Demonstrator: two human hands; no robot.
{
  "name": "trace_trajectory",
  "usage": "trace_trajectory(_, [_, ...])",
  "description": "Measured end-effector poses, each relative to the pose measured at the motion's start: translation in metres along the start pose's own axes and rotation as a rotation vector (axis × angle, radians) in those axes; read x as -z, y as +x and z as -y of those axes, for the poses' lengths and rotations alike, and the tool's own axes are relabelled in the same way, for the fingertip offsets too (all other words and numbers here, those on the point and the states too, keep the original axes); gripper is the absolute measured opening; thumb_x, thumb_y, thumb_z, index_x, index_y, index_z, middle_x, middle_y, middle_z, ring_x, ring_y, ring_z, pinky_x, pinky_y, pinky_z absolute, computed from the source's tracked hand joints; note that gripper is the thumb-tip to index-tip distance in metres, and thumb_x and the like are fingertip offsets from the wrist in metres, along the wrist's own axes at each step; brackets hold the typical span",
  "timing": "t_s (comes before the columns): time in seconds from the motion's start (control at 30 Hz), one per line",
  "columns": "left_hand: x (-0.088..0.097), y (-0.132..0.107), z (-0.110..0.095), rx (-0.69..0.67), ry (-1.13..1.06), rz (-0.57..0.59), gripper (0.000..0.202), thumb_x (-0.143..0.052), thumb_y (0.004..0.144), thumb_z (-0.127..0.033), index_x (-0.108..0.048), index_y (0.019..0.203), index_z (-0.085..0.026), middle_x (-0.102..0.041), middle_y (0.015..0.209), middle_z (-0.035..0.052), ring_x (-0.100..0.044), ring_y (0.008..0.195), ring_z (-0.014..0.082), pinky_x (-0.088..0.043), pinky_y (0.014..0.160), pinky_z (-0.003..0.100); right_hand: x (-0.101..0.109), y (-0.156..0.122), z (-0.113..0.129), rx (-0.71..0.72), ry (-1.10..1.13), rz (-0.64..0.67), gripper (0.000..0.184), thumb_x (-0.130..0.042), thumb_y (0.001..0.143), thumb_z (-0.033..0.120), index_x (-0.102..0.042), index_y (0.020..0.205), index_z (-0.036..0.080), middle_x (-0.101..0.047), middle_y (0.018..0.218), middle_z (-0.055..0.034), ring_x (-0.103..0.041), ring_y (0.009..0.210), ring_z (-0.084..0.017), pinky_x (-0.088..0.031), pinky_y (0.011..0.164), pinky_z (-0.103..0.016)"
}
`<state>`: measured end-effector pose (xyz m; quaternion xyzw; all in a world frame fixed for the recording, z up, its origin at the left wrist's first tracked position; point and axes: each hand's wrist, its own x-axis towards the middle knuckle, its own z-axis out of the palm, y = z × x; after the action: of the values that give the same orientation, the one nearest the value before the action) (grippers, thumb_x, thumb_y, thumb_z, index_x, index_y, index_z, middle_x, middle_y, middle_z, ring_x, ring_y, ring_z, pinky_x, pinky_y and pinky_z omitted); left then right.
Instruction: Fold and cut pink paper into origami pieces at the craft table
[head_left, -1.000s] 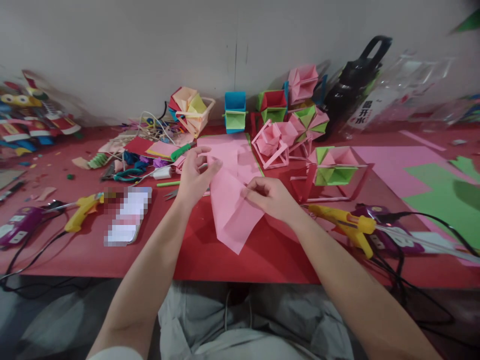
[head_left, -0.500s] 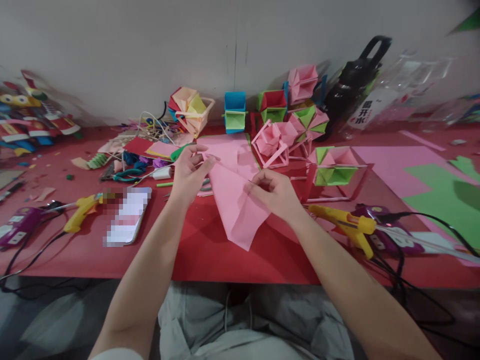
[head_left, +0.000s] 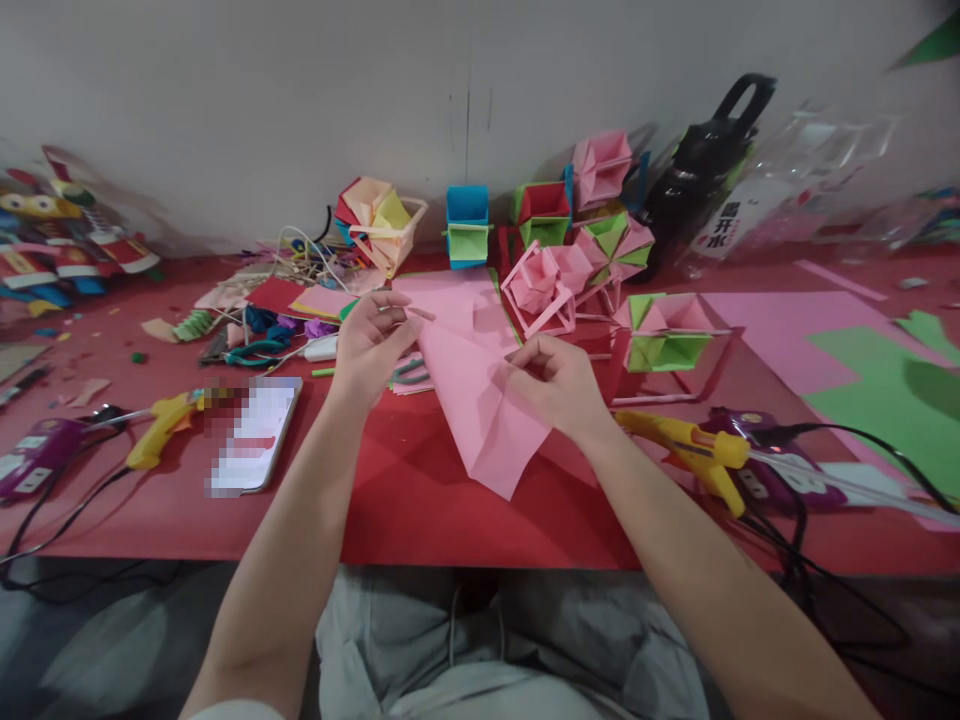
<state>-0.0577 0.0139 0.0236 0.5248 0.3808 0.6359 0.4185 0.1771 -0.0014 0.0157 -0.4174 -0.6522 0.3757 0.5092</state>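
Observation:
A sheet of pink paper [head_left: 480, 405] hangs between both hands above the red table [head_left: 420, 510], partly folded, its lower corner pointing toward me. My left hand [head_left: 371, 345] pinches the sheet's upper left corner with thumb and fingers. At the sheet's right edge my right hand [head_left: 559, 380] is closed on the paper, fingers curled over it.
Folded paper boxes [head_left: 540, 285] in pink, green, red and blue stand behind the hands. A phone [head_left: 255, 430] and a yellow glue gun [head_left: 157, 425] lie at left, another glue gun [head_left: 694, 450] with cables at right. Flat pink and green sheets [head_left: 840, 360] lie far right, a black jug [head_left: 697, 180] behind.
Both hands lifted the pink sheet slightly up and away from me. The left hand shifted left along the top corner; the sheet's lower point swung a little to the right.

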Motion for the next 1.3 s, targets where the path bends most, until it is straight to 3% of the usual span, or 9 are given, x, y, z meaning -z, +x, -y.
trace_trajectory(0.47, [0.0067,0.0028,0.0046,-0.037,0.048,-0.023,0.035,-0.083,0.076,-0.029,-0.058,0.100,-0.022,-0.076,0.090,0.0035,-0.068,0.067,0.0117,-0.056,0.059,0.023,0.0007,0.0015,0.0034,-0.141,0.062,-0.036,0.021,-0.083,0.067,0.031,-0.065,0.067,0.020,-0.071,0.070,-0.0027,-0.064,0.065,-0.016,-0.052,0.062,-0.030])
trace_trajectory(0.97, [0.0067,0.0028,0.0026,-0.046,0.102,-0.043,0.034,-0.082,0.076,-0.031,-0.058,0.099,-0.023,-0.076,0.088,0.0039,-0.071,0.072,0.0163,-0.057,0.057,0.026,0.0023,0.0011,0.0025,-0.128,0.076,-0.026,0.021,-0.084,0.069,0.030,-0.066,0.071,0.019,-0.071,0.074,-0.0021,-0.065,0.069,-0.016,-0.054,0.068,-0.031])
trace_trajectory(1.3, [0.0066,0.0032,0.0019,-0.040,0.082,-0.056,0.033,-0.084,0.074,-0.030,-0.060,0.095,-0.023,-0.076,0.087,0.0039,-0.071,0.072,0.0160,-0.057,0.057,0.026,0.0027,0.0011,0.0006,-0.130,0.072,-0.029,0.021,-0.084,0.068,0.031,-0.067,0.070,0.019,-0.071,0.072,-0.0024,-0.064,0.067,-0.016,-0.053,0.064,-0.031])
